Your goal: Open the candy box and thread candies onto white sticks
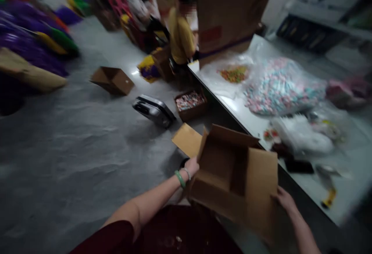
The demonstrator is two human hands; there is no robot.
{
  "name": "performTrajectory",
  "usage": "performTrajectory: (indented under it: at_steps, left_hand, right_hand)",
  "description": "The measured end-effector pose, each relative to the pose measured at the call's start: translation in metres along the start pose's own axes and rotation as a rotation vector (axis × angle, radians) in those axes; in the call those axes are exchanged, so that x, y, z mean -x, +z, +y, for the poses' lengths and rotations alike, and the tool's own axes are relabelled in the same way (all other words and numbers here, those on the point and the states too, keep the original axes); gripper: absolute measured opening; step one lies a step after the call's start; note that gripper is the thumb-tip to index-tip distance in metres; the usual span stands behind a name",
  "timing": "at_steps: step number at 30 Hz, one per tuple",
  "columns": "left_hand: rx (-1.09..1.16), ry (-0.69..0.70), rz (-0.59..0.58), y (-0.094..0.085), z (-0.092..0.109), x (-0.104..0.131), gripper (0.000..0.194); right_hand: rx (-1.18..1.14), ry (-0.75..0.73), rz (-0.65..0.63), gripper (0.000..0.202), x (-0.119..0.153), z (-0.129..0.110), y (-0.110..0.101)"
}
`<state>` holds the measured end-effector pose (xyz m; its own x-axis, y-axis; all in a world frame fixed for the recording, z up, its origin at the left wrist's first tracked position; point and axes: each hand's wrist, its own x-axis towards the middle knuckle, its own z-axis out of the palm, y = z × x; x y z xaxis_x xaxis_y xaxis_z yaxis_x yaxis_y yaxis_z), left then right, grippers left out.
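An open cardboard box (215,192) is tilted in front of me with its flaps spread, and the part of its inside that shows is bare cardboard. My left hand (192,167), with a green bangle and a thin bracelet at the wrist, is closed on the box's left edge. On the other side my right hand (283,199) grips the right flap, its fingers partly hidden behind the cardboard. The picture is blurred by motion.
To my right a white table (308,184) bears a clear bag of pink and blue small pieces (281,87), a black phone (298,166) and a yellow-handled tool (329,198). A filled carton (190,105), a silver case (154,110) and an open carton (112,80) stand on the floor. People sit beyond.
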<state>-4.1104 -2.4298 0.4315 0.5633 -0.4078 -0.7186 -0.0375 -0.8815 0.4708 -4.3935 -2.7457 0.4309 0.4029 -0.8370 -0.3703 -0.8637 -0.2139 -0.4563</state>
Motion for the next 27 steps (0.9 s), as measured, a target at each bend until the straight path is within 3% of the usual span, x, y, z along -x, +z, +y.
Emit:
performTrajectory:
  at_steps: [2,4,6,9,13,16,19,23,27]
  left_hand:
    - [0.004,0.087,-0.031,0.016,0.004,-0.012,0.065]
    - [0.062,0.153,-0.021,0.028,0.011,-0.021,0.081]
    - [0.153,0.176,0.013,0.032,0.018,-0.027,0.085]
    - [0.318,0.263,0.037,0.023,0.026,-0.037,0.080]
    - [0.445,0.445,-0.041,0.014,0.036,-0.055,0.082]
    - [0.421,0.427,-0.096,0.017,0.044,-0.065,0.085]
    - [0.429,0.422,-0.088,0.017,0.047,-0.064,0.082]
    - [0.404,0.336,0.000,0.007,0.037,-0.046,0.075]
    - [0.312,0.238,0.052,0.009,0.021,-0.013,0.084]
  right_hand:
    - [-0.155,0.159,-0.161,0.035,0.013,0.026,-0.006]
    - [-0.337,0.202,-0.186,0.046,0.018,0.035,-0.005]
    - [-0.371,0.175,-0.166,0.049,0.020,0.032,0.000]
    - [-0.206,0.076,-0.113,0.042,0.027,0.019,0.007]
    - [0.157,0.039,-0.094,0.040,0.036,-0.011,0.009]
    - [0.329,0.075,-0.167,0.046,0.040,-0.039,0.009]
    - [0.354,0.088,-0.191,0.057,0.046,-0.053,0.007]
    - [0.399,0.017,-0.065,0.082,0.051,-0.041,0.005]
    - [0.463,-0.342,0.232,0.074,0.055,-0.042,0.012]
